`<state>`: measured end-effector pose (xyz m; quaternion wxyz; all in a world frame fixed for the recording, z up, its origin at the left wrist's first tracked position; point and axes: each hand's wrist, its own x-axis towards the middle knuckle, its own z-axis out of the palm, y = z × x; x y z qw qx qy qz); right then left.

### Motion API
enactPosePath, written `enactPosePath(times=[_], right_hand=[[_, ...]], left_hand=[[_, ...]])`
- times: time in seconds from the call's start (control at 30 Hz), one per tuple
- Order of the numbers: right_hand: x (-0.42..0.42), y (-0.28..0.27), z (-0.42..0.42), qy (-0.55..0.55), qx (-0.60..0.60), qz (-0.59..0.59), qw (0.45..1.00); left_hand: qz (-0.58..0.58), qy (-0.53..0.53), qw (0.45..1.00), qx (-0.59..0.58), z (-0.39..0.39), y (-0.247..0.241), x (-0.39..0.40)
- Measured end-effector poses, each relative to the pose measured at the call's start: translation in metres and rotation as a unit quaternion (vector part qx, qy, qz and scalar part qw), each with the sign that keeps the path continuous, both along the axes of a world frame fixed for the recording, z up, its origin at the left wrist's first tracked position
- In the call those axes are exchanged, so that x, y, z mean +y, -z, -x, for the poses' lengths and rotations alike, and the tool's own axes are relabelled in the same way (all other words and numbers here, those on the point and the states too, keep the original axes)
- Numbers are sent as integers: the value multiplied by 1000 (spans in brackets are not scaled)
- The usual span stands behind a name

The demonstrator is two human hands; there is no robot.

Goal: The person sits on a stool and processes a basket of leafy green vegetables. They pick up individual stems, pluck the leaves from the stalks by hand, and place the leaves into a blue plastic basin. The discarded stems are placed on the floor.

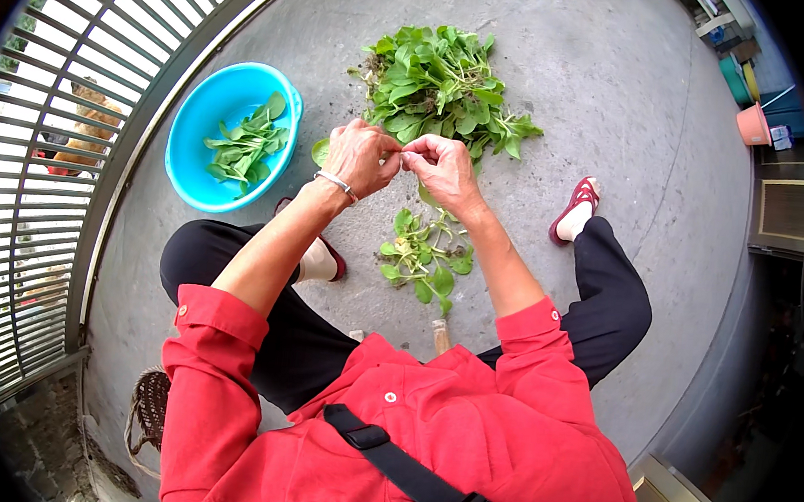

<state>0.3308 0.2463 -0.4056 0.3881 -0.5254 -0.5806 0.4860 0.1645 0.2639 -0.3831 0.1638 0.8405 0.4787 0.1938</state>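
My left hand (361, 156) and my right hand (446, 171) meet fingertip to fingertip above the floor, pinching a small leafy green between them. One of its leaves (320, 151) appears to stick out to the left of my left hand; the stem is mostly hidden by the fingers. Just beyond my hands lies a big heap of leafy greens (449, 79), with roots and soil on some. A smaller scatter of yellowish and green leaves (424, 252) is on the floor below my right hand. To the left stands a blue plastic basin (190, 135) holding picked greens (248, 146).
A barred metal railing (71, 88) runs along the left, with a brown chicken (93, 124) behind it. A woven basket (150, 405) sits at lower left. A wooden handle-like piece (441, 336) lies between my legs. At far right are a pink bucket (754, 126) and a cabinet (786, 201).
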Motion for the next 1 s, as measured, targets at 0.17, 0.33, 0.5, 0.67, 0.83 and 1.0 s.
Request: enactPosePath(times=[0.17, 0.33, 0.5, 0.67, 0.83, 1.0], right_hand=[[1, 0, 8, 48, 10, -9, 999], [-1, -2, 23, 114, -69, -81, 988], [6, 16, 29, 126, -110, -145, 975], [28, 15, 2, -7, 168, 99, 981], [47, 71, -58, -286, 42, 260, 921], [71, 107, -82, -142, -162, 166, 962]], left_hand=[[30, -58, 998, 9, -5, 1, -1], [132, -144, 979, -60, -7, 8, 5], [258, -192, 932, -168, -5, 21, 12], [333, -74, 917, -204, 5, 18, 23], [374, 129, 900, -185, 3, -2, 11], [335, 145, 921, -133, -8, -13, -7]])
